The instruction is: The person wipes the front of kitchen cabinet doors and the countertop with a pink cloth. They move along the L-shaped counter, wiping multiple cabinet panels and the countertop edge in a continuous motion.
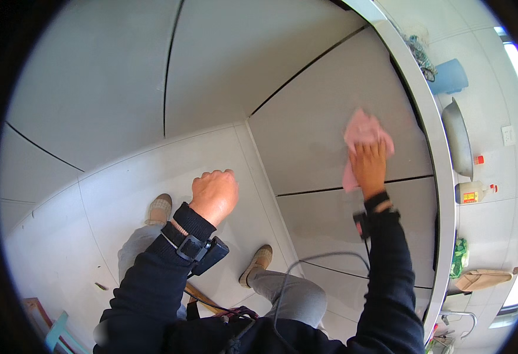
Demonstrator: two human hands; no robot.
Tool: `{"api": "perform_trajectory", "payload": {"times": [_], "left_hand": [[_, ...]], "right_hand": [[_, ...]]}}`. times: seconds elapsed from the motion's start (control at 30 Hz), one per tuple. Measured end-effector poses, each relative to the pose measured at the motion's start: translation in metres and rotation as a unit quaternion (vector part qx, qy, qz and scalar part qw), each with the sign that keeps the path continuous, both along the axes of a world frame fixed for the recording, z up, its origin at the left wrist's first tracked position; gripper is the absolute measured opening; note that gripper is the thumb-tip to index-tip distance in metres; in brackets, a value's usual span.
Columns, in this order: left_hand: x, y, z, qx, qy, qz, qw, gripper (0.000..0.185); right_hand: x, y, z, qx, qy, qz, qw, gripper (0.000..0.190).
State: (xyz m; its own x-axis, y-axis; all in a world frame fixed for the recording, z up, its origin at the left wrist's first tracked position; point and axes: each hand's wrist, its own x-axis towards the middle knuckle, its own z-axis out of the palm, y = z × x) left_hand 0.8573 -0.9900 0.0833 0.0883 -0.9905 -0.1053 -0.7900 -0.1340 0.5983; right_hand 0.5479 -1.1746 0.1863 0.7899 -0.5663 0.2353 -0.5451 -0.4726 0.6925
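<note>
My right hand (368,166) is pressed on a pink cloth (363,126), which lies against a grey cabinet door (316,115) below the counter. The fingers point away from me over the cloth, and its lower end hangs past my palm. The cloth looks slightly blurred. My left hand (215,194) hovers over the floor, curled into a fist with its back toward me. Nothing shows in it, though the palm side is hidden.
Along the counter edge (445,190) stand a metal basin (458,137), a blue bucket (451,76) and a bottle with a red cap (469,193). A cable (285,283) loops beside my right arm. A turquoise stool (56,332) is at lower left.
</note>
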Motion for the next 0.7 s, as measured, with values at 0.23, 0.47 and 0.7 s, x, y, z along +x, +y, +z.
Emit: {"api": "perform_trajectory", "payload": {"times": [0.23, 0.47, 0.7], "left_hand": [[0.008, 0.014, 0.003, -0.027, -0.027, 0.001, 0.999, 0.019], [-0.011, 0.008, -0.008, 0.047, -0.085, -0.039, 0.995, 0.015], [-0.016, 0.007, -0.027, 0.074, -0.107, -0.079, 0.988, 0.019]], "right_hand": [[-0.034, 0.042, 0.011, -0.007, 0.026, -0.083, 0.996, 0.030], [0.082, -0.092, 0.052, -0.155, -0.048, 0.010, 0.987, 0.039], [0.128, -0.147, -0.076, -0.105, 0.043, -0.047, 0.992, 0.045]]}}
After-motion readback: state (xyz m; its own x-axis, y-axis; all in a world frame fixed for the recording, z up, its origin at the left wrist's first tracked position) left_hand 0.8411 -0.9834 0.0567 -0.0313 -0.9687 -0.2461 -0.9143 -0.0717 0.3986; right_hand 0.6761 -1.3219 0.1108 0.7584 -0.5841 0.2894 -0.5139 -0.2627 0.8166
